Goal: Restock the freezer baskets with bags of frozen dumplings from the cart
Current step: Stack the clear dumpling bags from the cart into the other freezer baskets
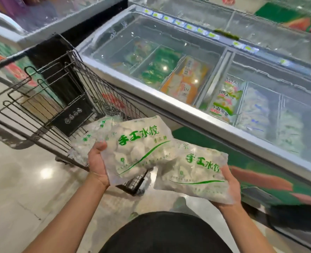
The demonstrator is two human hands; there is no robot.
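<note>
While the person stands between cart and freezer, each grip has a bag: the left hand [96, 162] clasps the edge of one clear plastic bag of pale dumplings with green lettering [138, 148], thumb on top, and the right hand [230, 188] cradles a second matching bag [191, 174] from beneath, fingers curled round its far edge. Behind them, more such bags [89, 136] lie in the black wire shopping cart [63, 92]. Beyond, the long glass-lidded chest freezer [169, 105] looks closed, its baskets of white dumpling bags [257, 110] on the right. I'd say one hand must be freed first to slide that lid, then lay the bags flat, labels up.
</note>
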